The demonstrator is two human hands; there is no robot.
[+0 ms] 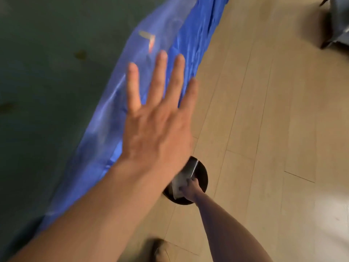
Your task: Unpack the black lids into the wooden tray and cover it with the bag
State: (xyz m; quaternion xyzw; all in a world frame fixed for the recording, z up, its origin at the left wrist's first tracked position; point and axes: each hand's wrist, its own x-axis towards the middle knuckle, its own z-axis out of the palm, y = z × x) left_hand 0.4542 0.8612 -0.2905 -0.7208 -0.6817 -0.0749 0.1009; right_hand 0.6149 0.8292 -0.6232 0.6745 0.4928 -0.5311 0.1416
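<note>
My left hand (156, 118) is stretched out with straight, spread fingers over the blue plastic sheet (192, 35) along the table's edge. I cannot tell whether it touches the sheet. Lower down, beside the table and above the floor, my right hand (190, 190) grips a round stack of black lids (201, 173) by its clear plastic bag (182, 179). My left wrist hides part of the stack. The picture is blurred. No wooden tray is in view.
A dark green tabletop (47, 82) fills the left side, bordered by the blue sheet. Light wooden floor (273, 120) spreads to the right. A dark piece of furniture (336, 21) stands at the top right. A foot (162, 250) shows at the bottom.
</note>
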